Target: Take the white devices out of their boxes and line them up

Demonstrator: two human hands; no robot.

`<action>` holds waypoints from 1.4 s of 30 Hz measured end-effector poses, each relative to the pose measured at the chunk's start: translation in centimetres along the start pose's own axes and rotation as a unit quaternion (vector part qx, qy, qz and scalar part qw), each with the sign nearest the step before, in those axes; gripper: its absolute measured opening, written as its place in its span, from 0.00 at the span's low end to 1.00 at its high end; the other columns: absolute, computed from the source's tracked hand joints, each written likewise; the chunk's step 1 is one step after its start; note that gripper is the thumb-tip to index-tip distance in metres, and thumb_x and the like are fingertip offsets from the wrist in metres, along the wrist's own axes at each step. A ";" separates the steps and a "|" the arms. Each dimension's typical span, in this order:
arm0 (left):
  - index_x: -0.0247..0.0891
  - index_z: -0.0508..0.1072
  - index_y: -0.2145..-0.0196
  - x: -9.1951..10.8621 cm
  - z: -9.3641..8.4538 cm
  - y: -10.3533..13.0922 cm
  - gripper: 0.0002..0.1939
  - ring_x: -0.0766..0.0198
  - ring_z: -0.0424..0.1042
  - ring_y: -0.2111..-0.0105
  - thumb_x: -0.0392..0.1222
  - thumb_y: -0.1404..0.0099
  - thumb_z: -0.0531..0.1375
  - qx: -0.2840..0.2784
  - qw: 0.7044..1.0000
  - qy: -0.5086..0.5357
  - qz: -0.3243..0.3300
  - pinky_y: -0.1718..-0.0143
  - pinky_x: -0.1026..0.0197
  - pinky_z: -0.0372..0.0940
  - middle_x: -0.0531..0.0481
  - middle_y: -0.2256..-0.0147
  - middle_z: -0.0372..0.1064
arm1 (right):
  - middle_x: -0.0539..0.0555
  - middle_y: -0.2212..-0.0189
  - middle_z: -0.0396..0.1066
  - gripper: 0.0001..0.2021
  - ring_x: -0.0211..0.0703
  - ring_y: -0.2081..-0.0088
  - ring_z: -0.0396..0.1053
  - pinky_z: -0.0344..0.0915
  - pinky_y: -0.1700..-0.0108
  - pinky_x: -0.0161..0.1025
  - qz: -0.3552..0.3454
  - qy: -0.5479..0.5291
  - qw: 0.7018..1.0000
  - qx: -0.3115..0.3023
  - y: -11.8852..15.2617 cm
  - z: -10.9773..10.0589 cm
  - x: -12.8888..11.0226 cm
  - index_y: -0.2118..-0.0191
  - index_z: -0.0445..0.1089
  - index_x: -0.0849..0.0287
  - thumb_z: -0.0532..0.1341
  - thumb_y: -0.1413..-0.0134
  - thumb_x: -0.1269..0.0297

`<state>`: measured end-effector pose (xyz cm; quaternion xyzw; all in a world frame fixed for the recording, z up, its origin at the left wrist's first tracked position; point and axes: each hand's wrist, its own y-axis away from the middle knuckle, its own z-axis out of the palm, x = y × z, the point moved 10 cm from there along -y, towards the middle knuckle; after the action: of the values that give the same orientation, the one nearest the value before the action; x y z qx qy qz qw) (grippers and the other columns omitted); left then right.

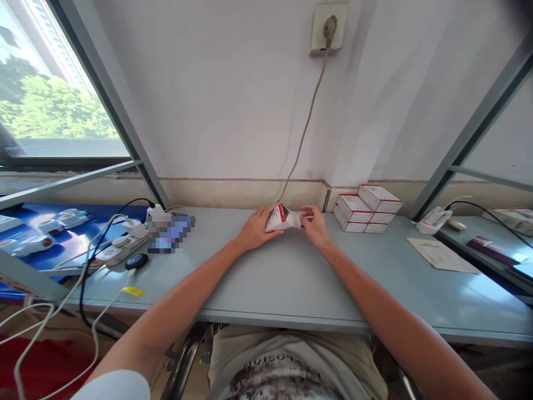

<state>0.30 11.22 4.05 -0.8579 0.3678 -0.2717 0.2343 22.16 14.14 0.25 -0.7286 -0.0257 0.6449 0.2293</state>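
Note:
A small white box with a red and black label [276, 218] is tilted above the grey table near the wall. My left hand [257, 228] is wrapped round its left side. The right end of the box is open, with a pale flap or piece of paper [295, 220] sticking out. My right hand [313, 225] is at that end, fingers pinched by the pale piece; what they hold is too small to make out. Several similar white boxes with red edges [366, 210] are stacked to the right of my right hand.
On the left of the grey table [266, 283] are a blurred phone [171, 233], a power strip [120, 248], a black round device [136, 261] and cables. A paper sheet [441, 255] and a white charger [433, 220] lie at right. A cord hangs from the wall socket [328, 28].

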 end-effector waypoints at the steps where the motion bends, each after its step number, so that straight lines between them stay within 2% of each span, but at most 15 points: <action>1: 0.47 0.54 0.25 0.1 0.1 0.0 0.44 0.44 0.69 0.37 0.63 0.29 0.67 -0.002 1.000 -0.003 0.003 0.34 0.42 0.62 0.38 0.36 0.68 | 0.55 0.59 0.75 0.18 0.43 0.67 0.70 0.72 0.63 0.44 -0.025 0.027 0.999 -0.011 0.0 0.1 -0.4 0.56 0.74 0.54 0.65 0.53 0.52; 3: 0.46 0.54 0.25 0.3 0.3 0.0 0.45 0.43 0.69 0.37 0.64 0.29 0.66 -0.010 1.000 -0.009 0.008 0.34 0.42 0.62 0.38 0.37 0.68 | 0.55 0.61 0.76 0.14 0.44 0.66 0.70 0.71 0.61 0.45 -0.052 0.048 0.996 -0.053 0.2 0.9 -1.1 0.62 0.76 0.54 0.64 0.52 0.53; 6: 0.47 0.54 0.25 0.5 0.4 -0.1 0.44 0.43 0.69 0.37 0.64 0.28 0.66 -0.017 1.000 -0.011 0.008 0.34 0.42 0.62 0.38 0.37 0.68 | 0.52 0.70 0.75 0.12 0.45 0.68 0.70 0.69 0.61 0.44 -0.034 0.009 0.993 -0.110 0.8 2.1 -1.7 0.65 0.75 0.53 0.64 0.47 0.51; 10: 0.47 0.53 0.25 0.3 0.3 -0.1 0.44 0.44 0.69 0.38 0.64 0.28 0.65 -0.017 1.000 -0.010 0.001 0.36 0.43 0.63 0.38 0.37 0.68 | 0.49 0.74 0.71 0.17 0.43 0.69 0.67 0.67 0.60 0.43 -0.001 -0.045 0.988 -0.150 1.5 3.1 -2.2 0.68 0.72 0.53 0.66 0.43 0.44; 15: 0.47 0.54 0.24 -0.1 0.4 -0.1 0.45 0.43 0.68 0.37 0.64 0.28 0.66 -0.017 1.000 -0.001 0.003 0.35 0.43 0.62 0.38 0.37 0.68 | 0.51 0.75 0.69 0.26 0.45 0.68 0.68 0.68 0.58 0.44 0.017 -0.057 0.987 -0.152 1.6 3.0 -1.7 0.79 0.66 0.53 0.67 0.44 0.38; 17: 0.46 0.54 0.25 -0.2 0.5 -0.1 0.45 0.43 0.68 0.38 0.64 0.28 0.65 -0.019 1.000 0.002 -0.004 0.35 0.43 0.62 0.38 0.38 0.68 | 0.50 0.73 0.71 0.22 0.44 0.67 0.68 0.68 0.57 0.44 -0.006 -0.043 0.986 -0.161 1.7 3.2 -2.2 0.76 0.71 0.53 0.71 0.47 0.41; 19: 0.46 0.54 0.25 -0.4 0.6 -0.1 0.44 0.43 0.68 0.38 0.64 0.28 0.65 -0.023 1.000 0.005 -0.013 0.36 0.42 0.63 0.38 0.38 0.68 | 0.50 0.68 0.75 0.16 0.43 0.66 0.68 0.68 0.57 0.43 -0.028 -0.039 0.985 -0.167 1.8 3.2 -2.8 0.66 0.79 0.52 0.72 0.48 0.44; 22: 0.45 0.54 0.25 -0.7 0.7 -0.2 0.44 0.43 0.68 0.39 0.64 0.28 0.65 -0.029 0.999 0.006 -0.025 0.36 0.41 0.63 0.37 0.39 0.68 | 0.51 0.59 0.77 0.23 0.42 0.64 0.70 0.69 0.56 0.43 -0.033 -0.024 0.984 -0.173 2.0 3.3 -3.0 0.46 0.81 0.48 0.71 0.45 0.46; 25: 0.44 0.54 0.25 -0.8 0.8 -0.2 0.44 0.42 0.68 0.39 0.65 0.28 0.65 -0.030 0.999 0.005 -0.023 0.36 0.41 0.63 0.37 0.39 0.68 | 0.54 0.52 0.76 0.30 0.43 0.60 0.71 0.71 0.51 0.45 -0.038 0.004 0.984 -0.176 2.1 3.2 -2.8 0.35 0.75 0.45 0.69 0.42 0.46; 30: 0.45 0.54 0.24 -0.9 0.6 -0.2 0.43 0.43 0.68 0.38 0.65 0.27 0.63 -0.029 0.999 0.022 -0.025 0.36 0.42 0.63 0.37 0.38 0.68 | 0.57 0.44 0.72 0.32 0.47 0.52 0.73 0.72 0.43 0.51 -0.048 0.024 0.974 -0.219 2.5 3.5 -2.8 0.31 0.72 0.43 0.67 0.38 0.41; 35: 0.45 0.55 0.24 -0.6 0.5 -0.1 0.45 0.42 0.69 0.39 0.66 0.29 0.64 -0.036 0.999 0.019 -0.009 0.37 0.42 0.64 0.37 0.39 0.69 | 0.58 0.44 0.70 0.43 0.51 0.50 0.73 0.73 0.43 0.54 -0.061 0.064 0.963 -0.256 2.5 3.6 -2.9 0.28 0.66 0.43 0.74 0.47 0.42; 39: 0.46 0.57 0.24 -0.1 0.9 -0.1 0.50 0.40 0.69 0.38 0.69 0.34 0.68 -0.056 0.998 0.009 0.003 0.35 0.42 0.62 0.37 0.37 0.69 | 0.61 0.41 0.67 0.45 0.55 0.46 0.72 0.71 0.40 0.57 -0.096 0.098 0.962 -0.238 2.2 3.4 -2.8 0.33 0.71 0.49 0.80 0.59 0.44; 42: 0.49 0.57 0.24 0.2 1.1 0.0 0.55 0.39 0.68 0.37 0.71 0.39 0.71 -0.070 0.997 0.013 0.001 0.34 0.41 0.60 0.39 0.35 0.68 | 0.61 0.40 0.69 0.41 0.56 0.42 0.70 0.68 0.38 0.56 -0.109 0.088 0.962 -0.236 2.3 3.7 -3.0 0.39 0.73 0.51 0.80 0.58 0.43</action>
<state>1.12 11.32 3.30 -0.8685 0.3893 -0.2559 0.1693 17.56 12.15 1.96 -0.8088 -0.2364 0.5248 0.1209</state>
